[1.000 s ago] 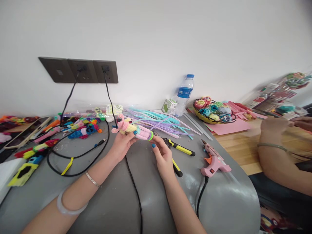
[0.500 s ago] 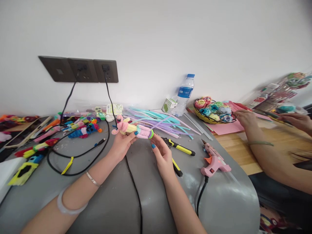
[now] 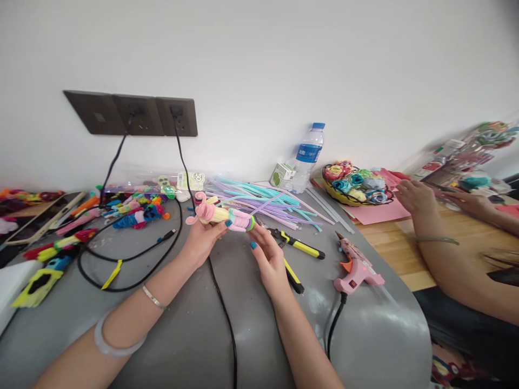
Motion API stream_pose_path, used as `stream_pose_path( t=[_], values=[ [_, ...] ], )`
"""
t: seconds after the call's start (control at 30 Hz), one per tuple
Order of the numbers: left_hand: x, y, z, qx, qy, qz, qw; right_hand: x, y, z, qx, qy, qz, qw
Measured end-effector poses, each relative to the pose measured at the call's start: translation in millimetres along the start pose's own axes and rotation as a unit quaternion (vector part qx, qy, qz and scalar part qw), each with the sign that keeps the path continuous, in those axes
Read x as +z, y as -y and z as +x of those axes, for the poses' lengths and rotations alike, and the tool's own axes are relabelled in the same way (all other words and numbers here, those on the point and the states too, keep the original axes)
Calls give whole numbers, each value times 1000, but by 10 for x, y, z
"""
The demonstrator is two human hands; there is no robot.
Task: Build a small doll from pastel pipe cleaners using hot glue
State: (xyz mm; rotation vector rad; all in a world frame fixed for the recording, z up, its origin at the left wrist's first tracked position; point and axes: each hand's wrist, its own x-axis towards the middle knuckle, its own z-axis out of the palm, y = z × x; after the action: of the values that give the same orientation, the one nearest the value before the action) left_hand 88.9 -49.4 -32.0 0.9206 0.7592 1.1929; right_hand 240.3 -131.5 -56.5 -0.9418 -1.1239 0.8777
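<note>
My left hand (image 3: 204,237) is closed around a pipe-cleaner figure (image 3: 239,220), thumb on top and fingers underneath. The figure lies sideways, with pink curls at its left, a yellow middle, pink and lilac coils, and a bright green end at the right. At that green end, the fingertips of my right hand (image 3: 270,259) touch it from behind and below, while the thumb stands off from it. Behind the figure lies a loose bundle of turquoise, lilac and pink pipe cleaners (image 3: 259,192). Black-and-yellow pliers (image 3: 302,246) rest just right of my right hand.
A pink glue gun (image 3: 357,267) lies on the grey table (image 3: 174,335) at right. Finished pipe-cleaner pieces (image 3: 140,216) and a looped black cable (image 3: 81,265) are at left. A water bottle (image 3: 308,156) stands by the wall. Beyond the flower basket (image 3: 354,200), another person's hands (image 3: 417,197) work.
The figure has shifted very slightly in my hands, its grip unchanged. At right, the other person's hands have moved, the farther one lower and to the left.
</note>
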Motion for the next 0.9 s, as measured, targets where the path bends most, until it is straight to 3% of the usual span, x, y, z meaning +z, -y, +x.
stream_pose_path(
  t=[0.9],
  values=[
    [12,-65,-8,-16,-3,14,1000,-30,0,-15,10,16,-10,1000]
  ],
)
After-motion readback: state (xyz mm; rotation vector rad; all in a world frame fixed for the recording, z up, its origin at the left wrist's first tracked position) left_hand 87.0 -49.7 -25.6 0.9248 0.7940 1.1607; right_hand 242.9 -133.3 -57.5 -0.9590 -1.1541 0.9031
